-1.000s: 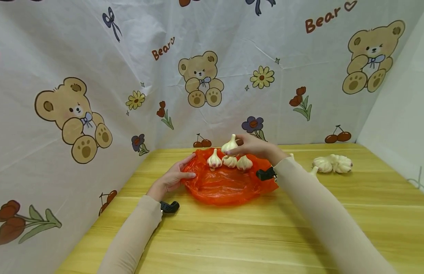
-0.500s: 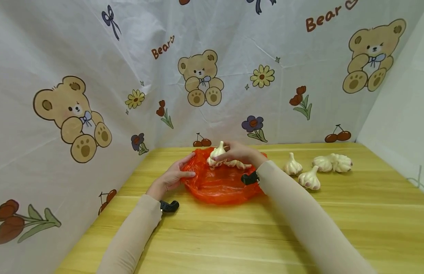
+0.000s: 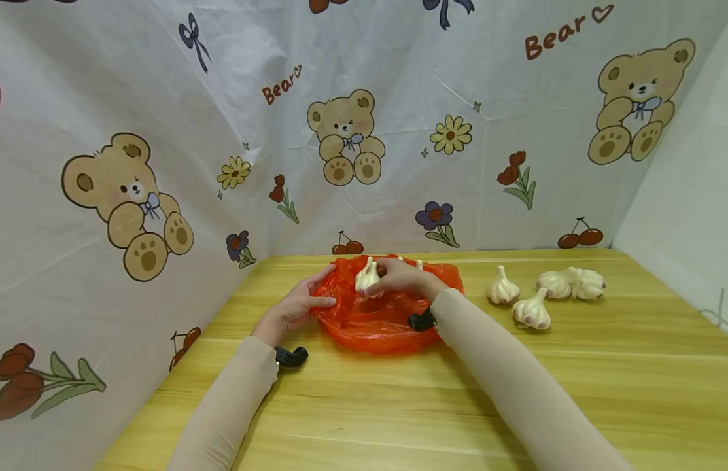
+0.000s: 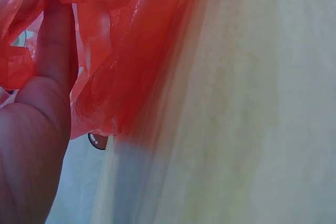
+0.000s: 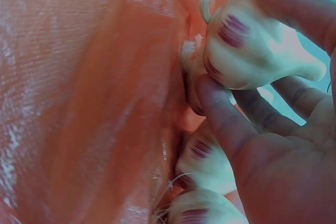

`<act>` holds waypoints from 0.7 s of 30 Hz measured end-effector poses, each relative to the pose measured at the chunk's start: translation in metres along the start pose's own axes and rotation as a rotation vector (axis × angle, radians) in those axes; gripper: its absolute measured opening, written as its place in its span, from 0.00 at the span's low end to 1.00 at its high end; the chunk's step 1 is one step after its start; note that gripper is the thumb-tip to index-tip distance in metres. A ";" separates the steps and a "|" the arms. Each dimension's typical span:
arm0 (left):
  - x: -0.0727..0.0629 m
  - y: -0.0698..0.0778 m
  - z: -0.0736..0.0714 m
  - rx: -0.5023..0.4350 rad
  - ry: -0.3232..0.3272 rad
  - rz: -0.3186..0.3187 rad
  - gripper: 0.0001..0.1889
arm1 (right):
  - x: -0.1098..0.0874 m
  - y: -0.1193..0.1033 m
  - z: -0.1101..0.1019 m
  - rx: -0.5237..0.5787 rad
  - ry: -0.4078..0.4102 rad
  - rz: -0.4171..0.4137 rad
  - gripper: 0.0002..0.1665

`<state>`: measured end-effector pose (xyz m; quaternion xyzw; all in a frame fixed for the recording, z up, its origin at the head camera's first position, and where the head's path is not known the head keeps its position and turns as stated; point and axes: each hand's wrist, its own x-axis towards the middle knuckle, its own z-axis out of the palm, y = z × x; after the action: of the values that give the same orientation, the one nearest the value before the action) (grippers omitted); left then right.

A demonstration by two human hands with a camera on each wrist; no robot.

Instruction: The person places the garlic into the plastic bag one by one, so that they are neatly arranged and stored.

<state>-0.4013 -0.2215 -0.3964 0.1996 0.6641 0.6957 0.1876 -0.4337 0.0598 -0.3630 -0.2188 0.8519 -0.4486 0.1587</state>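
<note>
An orange-red plastic bag (image 3: 369, 333) lies spread on the wooden table, its mouth facing the person. At its left rim my left hand (image 3: 301, 302) grips the film, thumb in front; in the left wrist view the bag (image 4: 131, 51) drapes past a finger. My right hand (image 3: 401, 278) reaches into the bag and holds a white garlic bulb (image 3: 366, 280) between thumb and fingers. Purple streaks mark this garlic bulb (image 5: 252, 45) in the right wrist view. More garlic bulbs (image 5: 207, 158) lie in the bag beneath the hand, mostly hidden by it in the head view.
To the right of the bag stand two garlic bulbs (image 3: 503, 288), (image 3: 532, 311), with a clump of garlic (image 3: 570, 284) farther right. A bear-printed cloth (image 3: 399, 98) hangs behind the table (image 3: 364, 412). A thin cable (image 3: 719, 313) shows at the right edge.
My right hand has moved left and down into the bag with its garlic bulb, baring the loose bulbs on the right. The left hand stays at the bag's rim.
</note>
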 end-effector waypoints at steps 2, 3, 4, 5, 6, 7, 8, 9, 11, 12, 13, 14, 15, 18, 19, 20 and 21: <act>0.000 0.000 0.000 0.000 -0.003 -0.001 0.48 | 0.001 0.001 0.003 -0.004 -0.007 0.009 0.43; 0.000 0.000 0.000 -0.001 -0.004 -0.001 0.48 | 0.001 0.002 0.004 -0.009 -0.004 0.012 0.43; 0.000 0.000 -0.001 -0.003 -0.005 -0.001 0.48 | 0.002 0.002 0.005 -0.005 -0.002 0.011 0.42; 0.000 0.000 -0.001 -0.005 -0.003 -0.002 0.48 | 0.002 0.002 0.006 -0.004 -0.004 0.006 0.41; 0.000 0.000 -0.001 -0.006 -0.003 -0.001 0.48 | 0.002 0.002 0.007 0.003 -0.010 0.000 0.38; 0.000 0.000 -0.001 -0.004 -0.002 0.001 0.48 | 0.001 0.003 0.008 0.003 -0.013 -0.005 0.37; 0.000 0.000 -0.001 -0.004 0.001 0.003 0.48 | 0.001 0.003 0.010 0.006 -0.014 -0.008 0.34; 0.000 0.000 -0.001 -0.003 0.002 0.004 0.48 | 0.001 0.003 0.011 0.003 -0.015 -0.013 0.33; 0.000 0.000 0.000 0.000 0.004 0.005 0.48 | 0.001 0.005 0.014 -0.002 -0.021 -0.017 0.29; 0.000 0.000 0.000 0.001 0.003 0.007 0.48 | 0.001 0.006 0.015 -0.013 -0.020 -0.019 0.28; 0.000 0.000 0.000 0.001 0.003 0.007 0.48 | 0.001 0.006 0.016 -0.029 -0.015 -0.020 0.27; 0.000 0.000 0.000 0.000 0.002 0.006 0.48 | 0.002 0.007 0.017 -0.038 -0.012 -0.021 0.27; 0.000 0.000 0.001 0.000 0.002 0.006 0.48 | 0.002 0.007 0.017 -0.055 -0.007 -0.022 0.27; 0.000 0.000 0.001 -0.006 0.003 0.006 0.48 | 0.001 0.007 0.018 -0.099 0.013 -0.025 0.30; 0.000 0.000 0.001 -0.009 0.005 0.005 0.48 | 0.001 0.007 0.019 -0.109 0.018 -0.025 0.31; 0.000 0.000 0.001 -0.010 0.005 0.005 0.47 | 0.001 0.007 0.019 -0.117 0.023 -0.025 0.32; 0.000 -0.001 0.001 -0.011 0.006 0.004 0.47 | 0.000 0.007 0.019 -0.129 0.025 -0.025 0.33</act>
<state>-0.4005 -0.2205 -0.3970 0.1981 0.6605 0.7002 0.1852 -0.4266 0.0502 -0.3791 -0.2334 0.8783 -0.3972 0.1279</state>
